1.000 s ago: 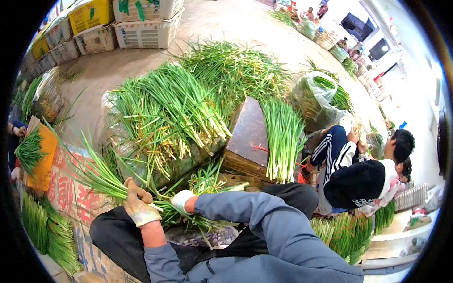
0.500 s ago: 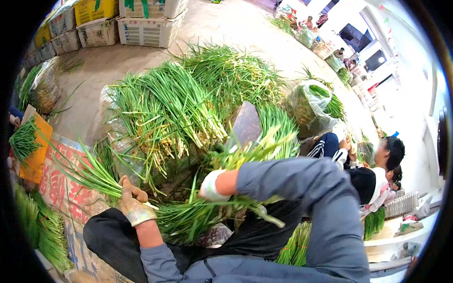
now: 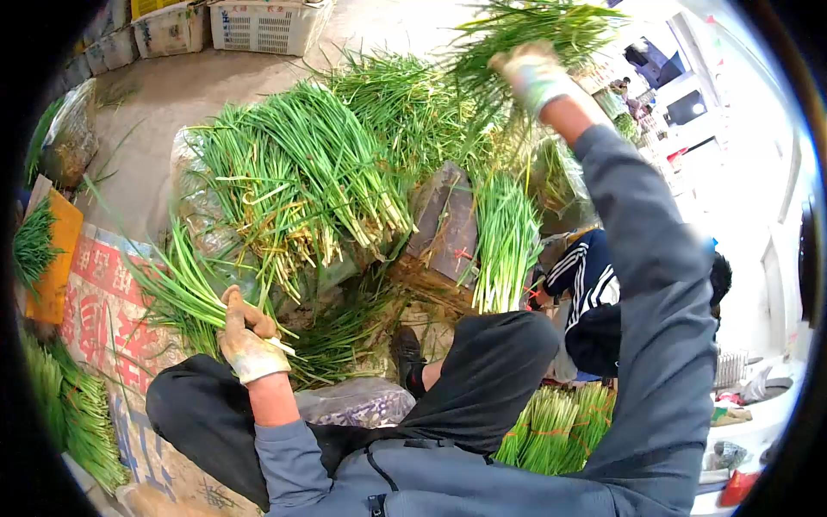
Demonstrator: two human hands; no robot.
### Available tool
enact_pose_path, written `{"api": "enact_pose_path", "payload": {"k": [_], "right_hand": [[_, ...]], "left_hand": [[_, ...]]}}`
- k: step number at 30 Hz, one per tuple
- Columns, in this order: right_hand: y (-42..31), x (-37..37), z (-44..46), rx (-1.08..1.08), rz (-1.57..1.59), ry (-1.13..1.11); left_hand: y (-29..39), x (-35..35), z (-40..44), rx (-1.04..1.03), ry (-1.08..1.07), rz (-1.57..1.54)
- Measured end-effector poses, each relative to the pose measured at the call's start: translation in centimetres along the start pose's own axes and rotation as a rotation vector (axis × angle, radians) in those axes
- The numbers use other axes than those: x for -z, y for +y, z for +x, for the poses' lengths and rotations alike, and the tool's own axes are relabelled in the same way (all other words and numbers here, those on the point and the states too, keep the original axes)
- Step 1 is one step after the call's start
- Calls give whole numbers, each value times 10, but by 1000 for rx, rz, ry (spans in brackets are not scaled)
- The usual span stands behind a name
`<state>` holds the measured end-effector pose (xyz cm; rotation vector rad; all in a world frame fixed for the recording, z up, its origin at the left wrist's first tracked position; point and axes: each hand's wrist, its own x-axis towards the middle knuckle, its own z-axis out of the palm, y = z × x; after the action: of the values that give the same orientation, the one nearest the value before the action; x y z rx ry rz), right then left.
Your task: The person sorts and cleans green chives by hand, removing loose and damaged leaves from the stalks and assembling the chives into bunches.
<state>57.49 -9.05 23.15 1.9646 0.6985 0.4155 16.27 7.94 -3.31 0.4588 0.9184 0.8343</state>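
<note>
Several green stalks (image 3: 200,295) run through the left grip (image 3: 249,343), pale ends (image 3: 281,346) protruding.

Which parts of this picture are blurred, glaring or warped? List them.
Head view: raised right hand and the greens by it look blurred; left hand looks sharper. Head view: white wall at right is washed out. Head view: bowed edges, black corners.

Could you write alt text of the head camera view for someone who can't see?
A gloved left hand holds green stalks; the gloved right hand is outstretched at a leafy clump, its grip too blurred to tell. Ahead lie heaped greens and a neat stack of stalks.
</note>
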Motion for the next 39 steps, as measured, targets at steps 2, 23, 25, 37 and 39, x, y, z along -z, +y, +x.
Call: {"api": "enact_pose_path", "payload": {"k": [2,23,25,37,39], "right_hand": [[-55,-7,-38,255,342,65],[-320,-163,-134,50,1304,-539],[-317,-160,-141,400,1261,-450],[-251,-312,-147,-471,1705,-792],[-263,-313,-138,-237,1318,-528]], "left_hand": [[-3,7,3,10,-27,-10],[-27,-4,2,23,25,75],[-32,-4,7,23,42,77],[-50,-12,9,6,31,129],[-52,-10,13,-13,6,133]]}}
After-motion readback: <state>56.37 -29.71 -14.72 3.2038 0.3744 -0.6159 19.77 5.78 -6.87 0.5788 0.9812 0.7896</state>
